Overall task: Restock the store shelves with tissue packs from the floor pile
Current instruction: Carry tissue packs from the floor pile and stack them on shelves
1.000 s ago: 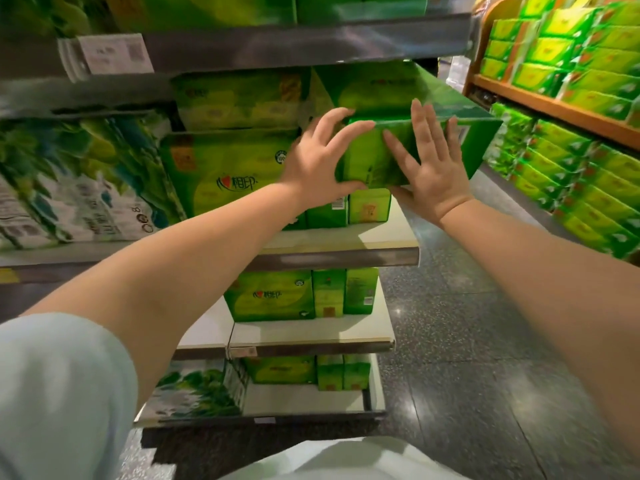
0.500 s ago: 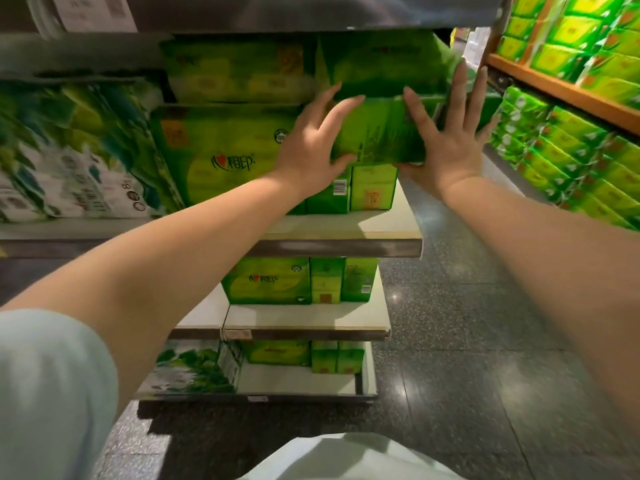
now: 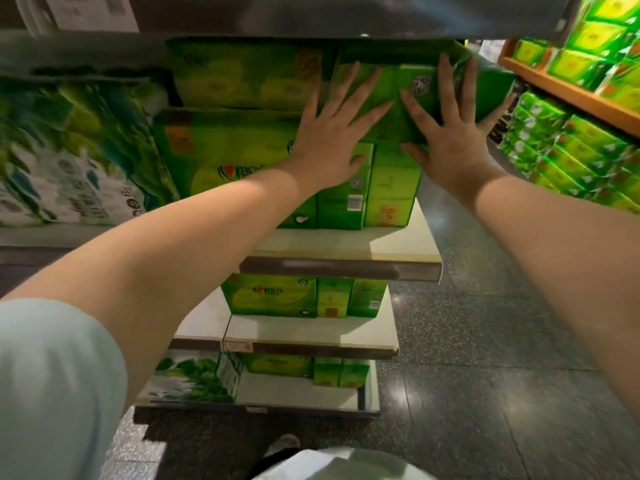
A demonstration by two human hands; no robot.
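At the bottom centre of the frame sits a pale fold of the person's clothing [image 3: 332, 465], and at the lower left a light blue-grey sleeve [image 3: 52, 386] covers the upper part of the left arm. Dark speckled stone floor tiles [image 3: 485, 393] fill the lower right.

Above the clothing rises a cream-topped metal shelf unit [image 3: 346, 252] with three boards in view. The lowest board holds small green tissue boxes [image 3: 341, 374] and a white-and-green leafy pack [image 3: 194, 379]. The middle board carries a wide green tissue pack with red lettering [image 3: 270, 296].

Both bare forearms reach up toward the centre of the frame. The left hand [image 3: 332, 140] lies flat with fingers spread and straight, pressing on the near face of a glossy green plastic-wrapped tissue pack [image 3: 398, 98]. The right hand [image 3: 450, 133] is likewise flat, fingers straight and splayed, palm against the same pack's right part. That pack sits at upper centre, on top of the stacked green tissue boxes [image 3: 391, 188] on the upper board, just under a grey metal shelf edge [image 3: 346, 19] and jutting past the stack to the right.

At the left stands a large white-and-green leafy bundle [image 3: 69, 157]. At the far right, an orange wooden shelf [image 3: 571, 95] holds rows of bright green packs [image 3: 571, 150].
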